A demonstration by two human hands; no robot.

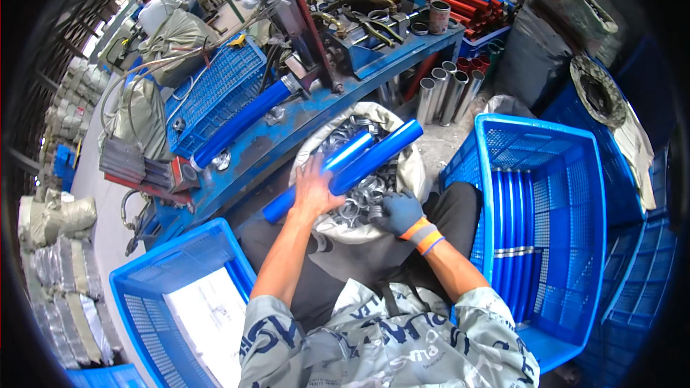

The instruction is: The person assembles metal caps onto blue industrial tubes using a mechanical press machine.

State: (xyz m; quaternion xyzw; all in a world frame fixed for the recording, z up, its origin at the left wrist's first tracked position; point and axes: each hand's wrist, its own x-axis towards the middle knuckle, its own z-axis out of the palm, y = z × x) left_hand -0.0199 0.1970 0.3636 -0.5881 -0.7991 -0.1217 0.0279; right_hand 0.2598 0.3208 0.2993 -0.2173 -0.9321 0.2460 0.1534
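Note:
My bare left hand [314, 192], slightly blurred, lies across two shiny blue tubes, one longer tube [384, 156] and one beside it [350, 149], its fingers closed over them. The tubes slant above an open whitish sack [413, 165] between my knees. Loose metal rings [350, 210], like hose clamps, fill the sack. My right hand [402, 213], in a dark grey-blue glove with an orange cuff, reaches in at the sack's near right side. Its fingers are curled beside several rings; what they hold is hidden.
A blue crate [600, 244] with several blue tubes stands at right. Another blue crate [129, 280] holding white sheets is at left. A blue workbench [287, 129] with a clamping machine crosses ahead, a blue tube [244, 123] on it. Silver tubes [449, 93] stand behind the sack.

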